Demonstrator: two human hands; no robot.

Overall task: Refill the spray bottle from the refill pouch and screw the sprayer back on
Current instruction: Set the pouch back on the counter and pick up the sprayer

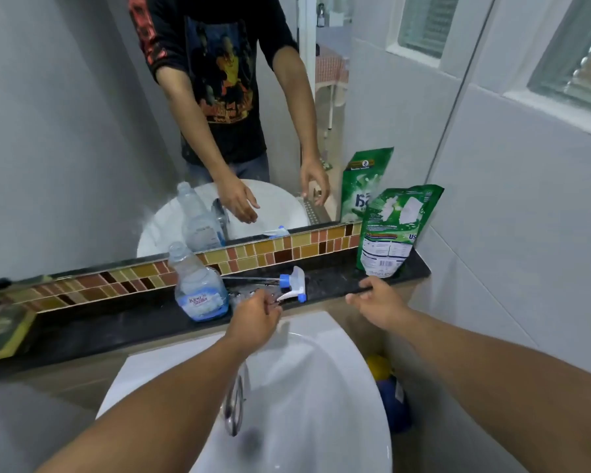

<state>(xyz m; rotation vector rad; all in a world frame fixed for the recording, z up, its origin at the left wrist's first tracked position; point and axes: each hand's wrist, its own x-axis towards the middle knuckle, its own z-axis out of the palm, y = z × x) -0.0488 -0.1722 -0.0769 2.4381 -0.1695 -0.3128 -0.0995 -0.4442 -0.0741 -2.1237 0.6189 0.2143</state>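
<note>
A clear spray bottle (pixel 198 288) with a blue label stands uncapped on the dark ledge. Its white and blue sprayer head (pixel 292 285) lies on its side to the right of it, dip tube pointing left. A green refill pouch (pixel 394 230) leans upright against the wall at the ledge's right end. My left hand (pixel 256 319) hovers just below the sprayer head, fingers loosely curled near its trigger, holding nothing I can see. My right hand (pixel 377 302) is spread open below the pouch, fingertips at the ledge's front edge.
A white basin (pixel 321 387) with a chrome tap (pixel 234 404) lies under my forearms. A mirror (pixel 82 131) rises behind the mosaic tile strip (pixel 253 254). A yellow-green object (pixel 0 332) sits at the ledge's left end. Blue and yellow items (pixel 394 397) lie beside the basin.
</note>
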